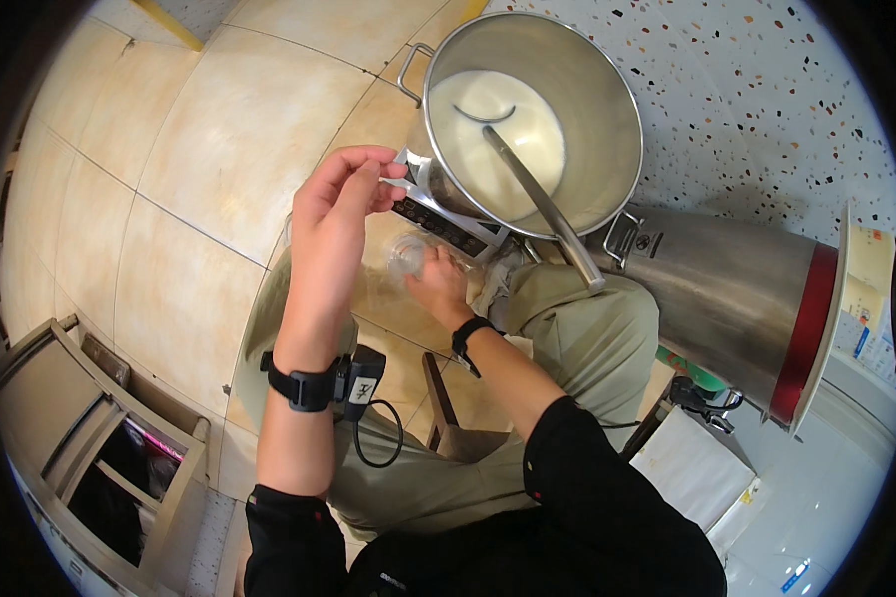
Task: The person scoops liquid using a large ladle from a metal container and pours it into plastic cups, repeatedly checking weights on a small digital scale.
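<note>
A large steel pot (627,97) holds a creamy white liquid, with a long-handled metal ladle (537,194) dipping into it and resting on the rim. Beneath the pot is an electric cooker with a button panel (437,224). My left hand (351,183) is raised beside the pot, its fingers curled near the cooker's corner; whether something thin is between them is unclear. Lower down, in front of the cooker, my right hand (442,277) grips what looks like a clear plastic cup (407,255), partly blurred, with clear plastic film around it.
To the right lies a big steel cylindrical vessel (724,298) with a red band. A speckled surface (732,97) spans the upper right. A dark wooden stool (470,440) stands between my legs, a cabinet (187,477) at lower left, and a white box (691,463) at lower right.
</note>
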### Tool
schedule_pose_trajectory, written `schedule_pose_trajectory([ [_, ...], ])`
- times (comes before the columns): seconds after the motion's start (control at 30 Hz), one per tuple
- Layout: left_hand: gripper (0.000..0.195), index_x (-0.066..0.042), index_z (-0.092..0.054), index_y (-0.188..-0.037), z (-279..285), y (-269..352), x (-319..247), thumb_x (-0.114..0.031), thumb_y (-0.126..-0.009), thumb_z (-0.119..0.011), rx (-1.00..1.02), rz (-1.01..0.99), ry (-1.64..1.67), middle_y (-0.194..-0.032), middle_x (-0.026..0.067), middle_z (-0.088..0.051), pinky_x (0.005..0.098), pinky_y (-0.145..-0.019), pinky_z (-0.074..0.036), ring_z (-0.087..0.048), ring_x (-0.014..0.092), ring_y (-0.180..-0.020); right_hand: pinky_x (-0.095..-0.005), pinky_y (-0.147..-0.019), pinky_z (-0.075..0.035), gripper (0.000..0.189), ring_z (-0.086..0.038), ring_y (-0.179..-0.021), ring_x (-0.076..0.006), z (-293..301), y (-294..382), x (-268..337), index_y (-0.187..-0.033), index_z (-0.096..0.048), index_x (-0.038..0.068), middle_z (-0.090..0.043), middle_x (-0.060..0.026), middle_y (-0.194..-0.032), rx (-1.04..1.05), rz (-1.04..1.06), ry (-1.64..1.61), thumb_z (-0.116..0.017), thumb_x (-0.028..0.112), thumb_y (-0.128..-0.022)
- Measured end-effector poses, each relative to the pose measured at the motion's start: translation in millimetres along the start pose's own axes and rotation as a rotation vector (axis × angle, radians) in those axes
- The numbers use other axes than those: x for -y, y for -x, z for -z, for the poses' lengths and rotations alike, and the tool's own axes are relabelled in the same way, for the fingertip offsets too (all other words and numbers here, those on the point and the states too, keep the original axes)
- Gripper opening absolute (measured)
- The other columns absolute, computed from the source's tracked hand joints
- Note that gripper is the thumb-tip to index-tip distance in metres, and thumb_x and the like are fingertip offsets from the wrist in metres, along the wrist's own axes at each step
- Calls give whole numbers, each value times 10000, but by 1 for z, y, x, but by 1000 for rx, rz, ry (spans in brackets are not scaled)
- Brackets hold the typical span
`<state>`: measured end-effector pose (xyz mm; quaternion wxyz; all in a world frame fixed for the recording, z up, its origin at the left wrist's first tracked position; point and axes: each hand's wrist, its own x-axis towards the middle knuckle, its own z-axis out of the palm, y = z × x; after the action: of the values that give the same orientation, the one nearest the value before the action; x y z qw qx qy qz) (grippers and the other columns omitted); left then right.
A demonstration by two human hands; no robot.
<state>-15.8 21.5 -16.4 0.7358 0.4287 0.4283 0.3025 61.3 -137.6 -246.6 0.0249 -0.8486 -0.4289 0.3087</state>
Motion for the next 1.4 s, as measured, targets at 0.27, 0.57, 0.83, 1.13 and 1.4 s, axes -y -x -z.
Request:
schedule_pose_trajectory([
  [0.27,222,-12,-595,-1045,13,0,10,-156,-940,-463,36,-33,-23,-955,67,-634,260,-779,-464,-598,134,-819,-369,-785,-492,581,-571,-987,-312,80,67,13,-1217,-458,-11,-525,-179,-1117,-164,94,-305,-686,271,-762],
  [0.57,208,-10,-619,-987,15,9,7,-147,-944,-469,303,-59,-128,-908,39,-646,238,-744,-457,-576,101,-792,-253,-695,-441,489,-522,-745,-145,191,159,-1,-1337,-372,-30,-556,-77,-1093,-151,238,-1140,-467,264,-958],
  [0.83,232,-16,-552,-832,-10,36,7,-163,-977,-448,704,-60,-177,-748,11,-566,243,-644,-446,-528,93,-688,-293,-660,-423,554,-509,-704,-150,233,140,-13,-1224,-466,-8,-609,-78,-907,76,26,-1868,-314,469,-986],
  [1.13,218,-67,-474,-747,-16,21,7,-153,-946,-448,468,-33,133,-690,15,-519,247,-596,-433,-509,107,-636,-299,-670,-444,461,-535,-691,-167,250,98,-5,-1156,-510,-26,-610,-101,-900,61,-1,-1591,-383,382,-984],
  [1.4,231,-71,-516,-786,-13,-5,18,-210,-962,-458,143,-102,-41,-720,4,-544,237,-616,-459,-536,84,-665,-437,-772,-472,401,-595,-867,-395,261,78,-51,-984,-476,-45,-610,-238,-908,-236,-2,-107,-648,264,-795],
])
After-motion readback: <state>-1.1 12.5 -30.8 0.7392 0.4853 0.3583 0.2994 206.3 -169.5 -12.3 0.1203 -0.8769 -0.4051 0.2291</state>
